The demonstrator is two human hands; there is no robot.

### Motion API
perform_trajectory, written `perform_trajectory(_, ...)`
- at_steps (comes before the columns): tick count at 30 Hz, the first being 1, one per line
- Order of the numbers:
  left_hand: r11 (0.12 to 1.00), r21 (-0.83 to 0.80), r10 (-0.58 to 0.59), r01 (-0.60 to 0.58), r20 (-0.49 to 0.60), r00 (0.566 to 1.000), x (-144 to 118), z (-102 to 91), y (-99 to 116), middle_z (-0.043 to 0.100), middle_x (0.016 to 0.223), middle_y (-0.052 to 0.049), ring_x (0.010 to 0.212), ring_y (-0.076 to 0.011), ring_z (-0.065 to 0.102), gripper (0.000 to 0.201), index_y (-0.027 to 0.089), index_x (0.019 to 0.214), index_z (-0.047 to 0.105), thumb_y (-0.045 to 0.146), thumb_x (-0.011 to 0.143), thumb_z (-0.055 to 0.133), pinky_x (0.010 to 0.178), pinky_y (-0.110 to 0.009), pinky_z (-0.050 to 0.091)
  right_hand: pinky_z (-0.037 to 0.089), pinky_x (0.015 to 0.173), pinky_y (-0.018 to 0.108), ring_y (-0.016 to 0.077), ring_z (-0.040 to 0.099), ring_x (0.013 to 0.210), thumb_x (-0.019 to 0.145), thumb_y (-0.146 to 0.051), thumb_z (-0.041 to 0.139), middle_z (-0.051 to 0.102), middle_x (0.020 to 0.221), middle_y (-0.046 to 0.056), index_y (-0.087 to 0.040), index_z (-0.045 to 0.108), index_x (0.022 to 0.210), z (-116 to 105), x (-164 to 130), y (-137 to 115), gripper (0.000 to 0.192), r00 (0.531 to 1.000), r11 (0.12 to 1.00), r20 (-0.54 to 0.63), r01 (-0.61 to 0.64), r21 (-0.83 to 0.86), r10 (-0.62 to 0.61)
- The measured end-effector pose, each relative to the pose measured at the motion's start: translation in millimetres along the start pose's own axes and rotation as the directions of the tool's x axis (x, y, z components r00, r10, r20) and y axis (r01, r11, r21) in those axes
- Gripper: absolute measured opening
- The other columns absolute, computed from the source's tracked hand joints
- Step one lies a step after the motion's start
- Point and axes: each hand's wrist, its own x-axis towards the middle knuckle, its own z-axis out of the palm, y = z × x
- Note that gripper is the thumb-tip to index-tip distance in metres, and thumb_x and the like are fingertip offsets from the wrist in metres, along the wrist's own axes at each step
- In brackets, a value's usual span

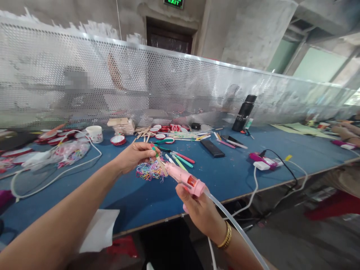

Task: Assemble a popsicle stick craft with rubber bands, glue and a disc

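While my right hand [197,210] wraps closed around the pink glue gun [184,179], its palm hiding the grip, my left hand [135,155] pinches a wooden stick [161,163] at the nozzle. Both forearms reach forward over the desk [230,176]; coloured rubber bands [149,170] lie just beneath.
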Motion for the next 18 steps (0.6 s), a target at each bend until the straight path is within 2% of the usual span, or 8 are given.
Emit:
perform_trajectory(3, 1.000, 0.008, -0.004, 0.004, 0.014, 1.000, -0.3, 0.7, -0.4, 0.070, 0.079, -0.004, 0.062, -0.0083, 0.054, 0.024, 0.019, 0.077, 0.077, 0.036, 0.062, 0.084, 0.055, -0.021, 0.042, 0.047, 0.053, 0.023, 0.0137, 0.055, 0.062, 0.094, -0.056, 0.047, 0.057, 0.067, 0.002, -0.018, 0.068, 0.098, 0.1, 2.0, -0.3, 0.044, 1.000, 1.000, 0.031, 0.001, -0.005, -0.001)
perform_trajectory(9, 1.000, 0.009, 0.001, -0.001, 0.030, 1.000, -1.0, -0.4, -2.3, 0.073, 0.090, -0.006, 0.066, -0.0083, 0.056, 0.020, 0.019, 0.071, 0.076, 0.036, 0.063, 0.084, 0.057, -0.020, 0.044, 0.047, 0.052, 0.023, 0.0136, 0.054, 0.060, 0.094, -0.056, 0.047, 0.056, 0.066, 0.002, -0.018, 0.068, 0.104, 1.7, 2.0, 1.9, 0.045, 1.000, 1.000, 0.029, -0.007, -0.016, 0.008)
perform_trajectory(12, 1.000, 0.008, 0.000, -0.001, 0.027, 1.000, -1.6, 0.3, -1.7, 0.073, 0.089, -0.005, 0.066, -0.0081, 0.056, 0.020, 0.019, 0.069, 0.076, 0.036, 0.063, 0.084, 0.057, -0.019, 0.044, 0.047, 0.053, 0.022, 0.0133, 0.054, 0.060, 0.094, -0.056, 0.048, 0.056, 0.066, 0.002, -0.017, 0.068, 0.102, 2.4, 2.5, 2.1, 0.045, 0.999, 1.000, 0.030, -0.010, -0.023, 0.011)
perform_trajectory(18, 1.000, 0.021, 0.001, -0.001, 0.022, 1.000, -1.9, 1.7, -0.5, 0.073, 0.087, -0.005, 0.066, -0.0086, 0.056, 0.023, 0.020, 0.076, 0.078, 0.037, 0.061, 0.084, 0.056, -0.020, 0.044, 0.047, 0.053, 0.021, 0.0134, 0.054, 0.061, 0.093, -0.057, 0.048, 0.053, 0.064, 0.000, -0.017, 0.067, 0.106, 2.9, 3.2, 3.3, 0.045, 0.999, 1.000, 0.042, -0.027, 0.004, 0.027)
